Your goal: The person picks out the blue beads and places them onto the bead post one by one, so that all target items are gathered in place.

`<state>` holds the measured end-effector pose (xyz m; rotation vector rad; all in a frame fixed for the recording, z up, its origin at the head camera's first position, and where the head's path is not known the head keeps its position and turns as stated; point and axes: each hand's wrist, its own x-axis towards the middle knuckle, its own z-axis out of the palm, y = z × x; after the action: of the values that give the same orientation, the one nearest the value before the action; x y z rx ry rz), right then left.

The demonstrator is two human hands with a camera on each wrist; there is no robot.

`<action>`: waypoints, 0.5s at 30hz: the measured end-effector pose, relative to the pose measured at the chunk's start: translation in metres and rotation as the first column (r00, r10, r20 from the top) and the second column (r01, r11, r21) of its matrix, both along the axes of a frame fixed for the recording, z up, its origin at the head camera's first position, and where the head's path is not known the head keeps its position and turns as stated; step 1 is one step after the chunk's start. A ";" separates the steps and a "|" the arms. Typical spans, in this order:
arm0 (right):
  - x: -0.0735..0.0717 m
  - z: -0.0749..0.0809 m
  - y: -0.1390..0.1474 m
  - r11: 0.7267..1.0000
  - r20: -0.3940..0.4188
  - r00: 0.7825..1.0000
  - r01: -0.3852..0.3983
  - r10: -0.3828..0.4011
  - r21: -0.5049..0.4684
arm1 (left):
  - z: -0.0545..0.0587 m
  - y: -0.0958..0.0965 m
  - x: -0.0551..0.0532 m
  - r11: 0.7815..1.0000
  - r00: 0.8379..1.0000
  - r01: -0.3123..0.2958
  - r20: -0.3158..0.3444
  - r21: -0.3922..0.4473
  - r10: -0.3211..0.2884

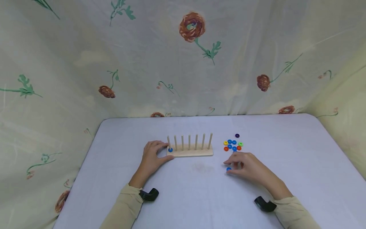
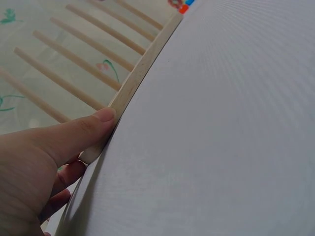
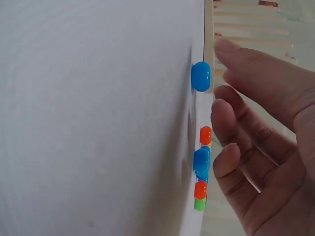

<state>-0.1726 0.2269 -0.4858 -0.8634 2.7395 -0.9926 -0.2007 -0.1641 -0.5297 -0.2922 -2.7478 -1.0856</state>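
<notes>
A wooden peg board [image 1: 191,154] with a row of several upright pegs stands on the table. My left hand [image 1: 152,156] grips its left end, thumb along the front edge [image 2: 130,91] and fingers round the far side. A blue bead [image 1: 170,149] sits at the foot of the leftmost peg. To the right, my right hand [image 1: 247,165] hovers with loosely bent fingers around a single blue bead [image 3: 201,76] that lies on the table. In the right wrist view the fingertips stand just off this bead, with nothing pinched between them.
Beyond my right hand lies a cluster of beads: several blue ones [image 1: 230,141], orange ones [image 1: 226,149], a yellow one [image 1: 225,143] and a green one [image 1: 240,144]. A dark purple bead [image 1: 237,135] lies farther back. A flowered curtain [image 1: 183,79] hangs behind the white-covered table [image 1: 194,197].
</notes>
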 end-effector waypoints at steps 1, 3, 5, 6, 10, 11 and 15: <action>0.000 -0.001 0.001 1.000 0.009 1.000 -0.005 0.005 -0.003 | 0.000 0.000 0.000 1.000 1.000 0.000 -0.004 -0.001 0.000; -0.001 -0.002 0.002 1.000 0.035 0.999 -0.012 0.012 -0.002 | -0.001 0.000 0.000 1.000 1.000 0.000 -0.007 -0.004 0.000; -0.002 -0.003 0.004 1.000 0.066 0.998 -0.014 0.013 0.007 | -0.001 0.000 0.000 1.000 1.000 0.000 -0.007 -0.003 0.000; -0.002 -0.004 0.005 1.000 0.084 0.996 -0.013 0.012 0.013 | -0.002 0.000 0.000 1.000 1.000 0.001 -0.008 -0.002 -0.001; -0.003 -0.006 0.008 1.000 0.120 0.993 -0.008 0.005 0.026 | -0.002 0.000 0.000 1.000 1.000 0.001 -0.007 0.000 -0.001; -0.004 -0.007 0.008 1.000 0.125 0.992 -0.006 0.003 0.025 | -0.002 0.000 0.000 1.000 1.000 0.001 -0.008 -0.001 -0.001; -0.004 -0.009 0.009 1.000 0.132 0.991 0.004 -0.005 0.011 | -0.001 0.000 0.000 1.000 1.000 0.004 -0.016 -0.001 -0.004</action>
<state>-0.1767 0.2362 -0.4950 -0.7615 2.6345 -0.9976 -0.2005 -0.1643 -0.5303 -0.3047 -2.7346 -1.0786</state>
